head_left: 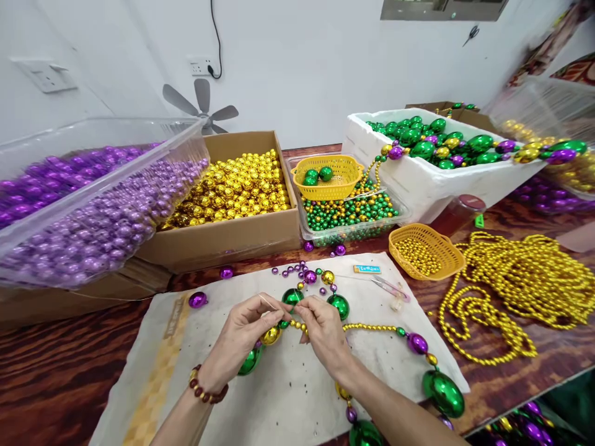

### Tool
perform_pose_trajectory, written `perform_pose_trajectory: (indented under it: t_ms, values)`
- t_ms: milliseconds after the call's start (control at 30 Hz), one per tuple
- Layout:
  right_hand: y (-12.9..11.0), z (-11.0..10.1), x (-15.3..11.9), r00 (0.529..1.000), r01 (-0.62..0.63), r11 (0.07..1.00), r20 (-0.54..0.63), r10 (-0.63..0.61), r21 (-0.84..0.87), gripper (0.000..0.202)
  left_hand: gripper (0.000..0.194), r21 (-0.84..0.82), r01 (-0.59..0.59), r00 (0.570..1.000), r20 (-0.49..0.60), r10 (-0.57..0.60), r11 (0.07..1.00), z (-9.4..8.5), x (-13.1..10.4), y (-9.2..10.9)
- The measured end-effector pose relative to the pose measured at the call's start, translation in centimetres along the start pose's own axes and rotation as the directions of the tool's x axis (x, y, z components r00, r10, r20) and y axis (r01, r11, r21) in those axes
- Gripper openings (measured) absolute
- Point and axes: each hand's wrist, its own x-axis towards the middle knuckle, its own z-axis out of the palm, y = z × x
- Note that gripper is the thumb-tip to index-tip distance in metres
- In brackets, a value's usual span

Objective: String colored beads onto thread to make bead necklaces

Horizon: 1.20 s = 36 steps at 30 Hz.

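Observation:
My left hand [239,331], with a brown bead bracelet [204,390] on its wrist, is closed in a pinch on a thin pale thread of a bead string. Close by, my right hand [328,337] pinches the same string near its small gold beads [372,327]. The fingertips almost meet, and the exact hold between them is partly hidden. A gold ball [271,335] and a green ball [251,360] hang by my left hand. To the right the string runs on to a purple bead [417,343] and a big green oval bead [444,394].
Snips [391,288] lie on the pale cloth [288,390]. A yellow basket [449,260] of small gold beads and coiled gold bead strands [534,285] are on the right. Behind stand a purple-bead tub [167,133], a cardboard box [232,241] and a white foam box [372,142].

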Motion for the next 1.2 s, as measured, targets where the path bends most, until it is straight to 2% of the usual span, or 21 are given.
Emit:
perform_pose_trajectory:
  t_ms: [200,300,400,500,667,733,833,967,1067,1200]
  values:
    - [0.7,-0.5,0.2,1.0,-0.019,0.997,-0.009,0.02,0.074,0.021,0.015,-0.194,0.176,0.984,-0.004,-0.18,0.965,0.3,1.1,0.1]
    - [0.5,-1.2,0.7,0.999,0.05,0.997,-0.001,-0.051,0.058,0.019,0.024,-0.256,0.246,0.966,-0.009,-0.257,0.935,0.7,1.5,-0.3]
    - [-0.4,-1.6,1.6,0.989,0.145,0.989,0.033,-0.145,0.001,0.019,0.022,-0.274,0.282,0.957,0.015,-0.289,0.92,1.0,1.7,-0.7]
    - [-1.3,-1.2,2.9,0.973,0.218,0.972,0.095,-0.209,-0.086,0.019,0.016,-0.235,0.3,0.954,0.066,-0.292,0.925,1.1,1.7,-0.6]
    - [-1.9,-0.8,4.8,0.957,0.217,0.959,0.231,-0.173,-0.18,0.025,0.016,-0.273,0.254,0.966,0.015,-0.26,0.928,1.1,1.4,0.3]
    - [-1.8,-1.5,5.1,0.924,0.212,0.965,0.354,-0.147,-0.155,0.027,0.016,-0.292,0.251,0.966,0.006,-0.26,0.923,1.0,1.1,0.5]
    - [-1.8,-3.1,5.2,0.854,0.226,0.967,0.501,-0.139,-0.117,0.016,0.016,-0.287,0.264,0.962,0.005,-0.274,0.921,0.5,1.0,0.6]
    - [-3.2,-4.9,4.3,0.84,0.256,0.956,0.522,-0.147,-0.143,0.012,0.016,-0.219,0.286,0.956,0.004,-0.292,0.933,-0.1,1.2,0.7]
    - [-4.5,-5.5,3.3,0.828,0.273,0.952,0.537,-0.158,-0.14,0.013,0.016,-0.167,0.275,0.961,0.028,-0.275,0.947,-0.5,1.3,1.1]
    - [-4.3,-5.4,3.0,0.825,0.184,0.979,0.555,-0.106,-0.087,0.011,0.017,-0.113,0.24,0.971,0.022,-0.239,0.964,-0.6,1.2,1.3]
